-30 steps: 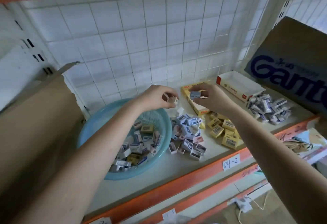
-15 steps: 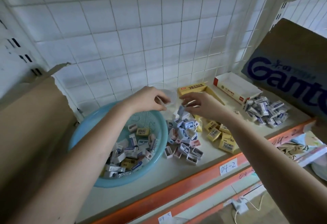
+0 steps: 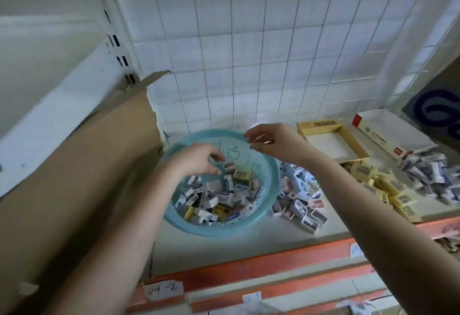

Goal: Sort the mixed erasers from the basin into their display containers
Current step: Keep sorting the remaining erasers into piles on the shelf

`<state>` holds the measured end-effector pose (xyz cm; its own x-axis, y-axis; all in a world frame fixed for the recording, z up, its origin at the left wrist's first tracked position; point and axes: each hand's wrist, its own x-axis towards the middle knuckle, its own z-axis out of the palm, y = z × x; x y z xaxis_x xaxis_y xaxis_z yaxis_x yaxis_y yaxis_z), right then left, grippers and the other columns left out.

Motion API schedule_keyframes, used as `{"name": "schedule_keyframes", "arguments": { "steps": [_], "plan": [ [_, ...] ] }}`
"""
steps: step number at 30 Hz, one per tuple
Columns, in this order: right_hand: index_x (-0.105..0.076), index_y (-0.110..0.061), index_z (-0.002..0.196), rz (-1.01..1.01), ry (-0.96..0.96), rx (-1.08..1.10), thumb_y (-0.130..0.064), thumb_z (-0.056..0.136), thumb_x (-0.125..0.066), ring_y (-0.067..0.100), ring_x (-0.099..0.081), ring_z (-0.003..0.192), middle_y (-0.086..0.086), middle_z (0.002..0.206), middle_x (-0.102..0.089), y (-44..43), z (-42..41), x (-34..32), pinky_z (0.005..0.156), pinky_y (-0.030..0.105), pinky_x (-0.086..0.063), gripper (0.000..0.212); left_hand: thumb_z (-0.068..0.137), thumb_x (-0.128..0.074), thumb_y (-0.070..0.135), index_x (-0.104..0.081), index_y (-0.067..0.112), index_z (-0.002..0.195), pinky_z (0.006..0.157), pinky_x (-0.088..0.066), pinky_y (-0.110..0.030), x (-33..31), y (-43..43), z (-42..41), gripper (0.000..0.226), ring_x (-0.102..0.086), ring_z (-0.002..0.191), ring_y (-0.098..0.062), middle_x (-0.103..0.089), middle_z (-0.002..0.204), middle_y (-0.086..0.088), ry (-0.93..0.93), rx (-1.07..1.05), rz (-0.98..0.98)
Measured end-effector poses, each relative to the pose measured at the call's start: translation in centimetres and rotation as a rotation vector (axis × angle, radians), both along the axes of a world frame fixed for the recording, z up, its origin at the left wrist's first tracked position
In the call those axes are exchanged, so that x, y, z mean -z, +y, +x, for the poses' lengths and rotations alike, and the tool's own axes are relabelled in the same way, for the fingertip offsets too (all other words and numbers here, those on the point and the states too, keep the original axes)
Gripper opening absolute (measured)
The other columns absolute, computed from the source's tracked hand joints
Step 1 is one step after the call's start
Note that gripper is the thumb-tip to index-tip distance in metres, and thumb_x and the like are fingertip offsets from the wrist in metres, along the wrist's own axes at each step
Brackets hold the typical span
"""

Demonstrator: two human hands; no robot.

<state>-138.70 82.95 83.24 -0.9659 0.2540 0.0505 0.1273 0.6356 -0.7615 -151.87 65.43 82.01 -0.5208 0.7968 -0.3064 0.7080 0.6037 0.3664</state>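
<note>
Both bare forearms reach forward. The left hand [image 3: 196, 162] hangs palm down with its fingers loosely curved (thumb apart); the right hand [image 3: 271, 142] sits higher, fingers spread leftward.

Probably "04-2" on shelf label [image 3: 163, 289]

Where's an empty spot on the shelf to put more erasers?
Bare shelf runs in front of the blue basin, between its rim and the orange shelf edge. The yellow display box behind the piles looks empty inside. Right of the basin it is crowded: white erasers, then yellow erasers, then a blue-and-white heap, almost touching.
</note>
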Motion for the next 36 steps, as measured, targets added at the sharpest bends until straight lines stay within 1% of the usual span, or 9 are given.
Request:
{"name": "schedule_keyframes", "arguments": {
  "steps": [4, 7, 12, 15, 18, 22, 29, 32, 36],
  "plan": [
    [-0.065, -0.019, 0.113, 0.237, -0.148, -0.145, -0.005, 0.087, -0.057, 0.009, -0.064, 0.095, -0.005, 0.106, -0.068, -2.2, -1.3, 0.8, 0.095, 0.026, -0.049, 0.031, 0.084, -0.070, 0.023, -0.054, 0.025, 0.130, 0.084, -0.041, -0.026, 1.2, -0.4, 1.0, 0.049, -0.055, 0.113, -0.015, -0.055, 0.132, 0.004, -0.019, 0.026, -0.060],
    [-0.064, -0.020, 0.118, 0.476, -0.304, -0.265, -0.003, 0.087, -0.052, 0.011, -0.061, 0.100, -0.004, 0.114, -0.067, -3.5, -1.9, 0.8, 0.097, 0.026, -0.045, 0.037, 0.081, -0.073, 0.024, -0.057, 0.027, 0.125, 0.085, -0.042, -0.026, 2.4, -0.6, 1.3, 0.047, -0.056, 0.109, -0.015, -0.059, 0.126, 0.004, -0.104, 0.018, -0.040],
    [-0.067, -0.016, 0.113, 0.610, -0.498, -0.419, -0.004, 0.087, -0.052, 0.023, -0.063, 0.099, 0.007, 0.107, -0.069, -3.9, -1.9, 0.8, 0.093, 0.038, -0.049, 0.032, 0.079, -0.075, 0.025, -0.057, 0.026, 0.125, 0.086, -0.042, -0.025, 3.0, -0.9, 1.1, 0.049, -0.056, 0.100, -0.013, -0.061, 0.119, 0.006, -0.202, -0.018, 0.018],
    [-0.065, -0.019, 0.115, 0.727, -0.563, -0.476, -0.009, 0.087, -0.056, 0.024, -0.063, 0.099, 0.004, 0.105, -0.068, -4.2, -1.8, 1.5, 0.089, 0.039, -0.051, 0.031, 0.078, -0.075, 0.028, -0.057, 0.024, 0.119, 0.081, -0.040, -0.024, 3.0, -0.7, 1.3, 0.044, -0.056, 0.098, -0.014, -0.058, 0.106, 0.008, -0.206, -0.002, 0.019],
    [-0.060, -0.034, 0.121, 0.725, -0.545, -0.496, -0.021, 0.084, -0.064, 0.019, -0.059, 0.102, -0.006, 0.111, -0.066, -4.3, -1.4, 1.5, 0.091, 0.039, -0.050, 0.040, 0.078, -0.075, 0.031, -0.057, 0.026, 0.103, 0.076, -0.040, -0.027, 3.1, -1.0, 1.3, 0.031, -0.056, 0.093, -0.012, -0.058, 0.100, 0.012, -0.218, 0.012, -0.006],
    [-0.053, -0.046, 0.120, 0.816, -0.454, -0.435, -0.034, 0.080, -0.063, 0.016, -0.055, 0.104, -0.012, 0.108, -0.064, -4.3, -1.1, 2.5, 0.088, 0.038, -0.049, 0.043, 0.078, -0.075, 0.033, -0.060, 0.022, 0.109, 0.080, -0.044, -0.027, 3.2, -1.4, 1.2, 0.035, -0.057, 0.094, -0.012, -0.060, 0.102, 0.010, -0.249, 0.007, 0.005],
    [-0.061, -0.033, 0.111, 0.618, -0.268, -0.254, -0.016, 0.085, -0.057, 0.012, -0.056, 0.104, -0.013, 0.108, -0.064, -4.1, -0.6, 2.9, 0.087, 0.034, -0.049, 0.032, 0.078, -0.075, 0.032, -0.062, 0.023, 0.106, 0.085, -0.044, -0.028, 3.6, -1.7, 0.6, 0.032, -0.058, 0.097, -0.013, -0.061, 0.100, 0.010, -0.247, -0.036, 0.068],
    [-0.067, -0.026, 0.107, 0.534, -0.129, -0.163, -0.008, 0.088, -0.052, 0.007, -0.055, 0.087, -0.010, 0.102, -0.067, -4.0, -0.3, 3.2, 0.072, 0.021, -0.041, 0.030, 0.079, -0.074, 0.032, -0.063, 0.024, 0.106, 0.082, -0.045, -0.027, 3.6, -1.8, 0.7, 0.030, -0.057, 0.098, -0.013, -0.060, 0.102, 0.010, -0.186, -0.037, 0.085],
    [-0.071, -0.016, 0.097, 0.471, 0.013, -0.129, -0.003, 0.087, -0.053, 0.009, -0.052, 0.076, -0.002, 0.094, -0.069, -3.7, -0.4, 3.8, 0.072, 0.025, -0.044, 0.025, 0.079, -0.073, 0.036, -0.060, 0.024, 0.112, 0.084, -0.045, -0.027, 3.6, -0.3, 1.9, 0.038, -0.055, 0.100, -0.013, -0.058, 0.109, 0.008, -0.004, 0.083, 0.155]
  ]
}}
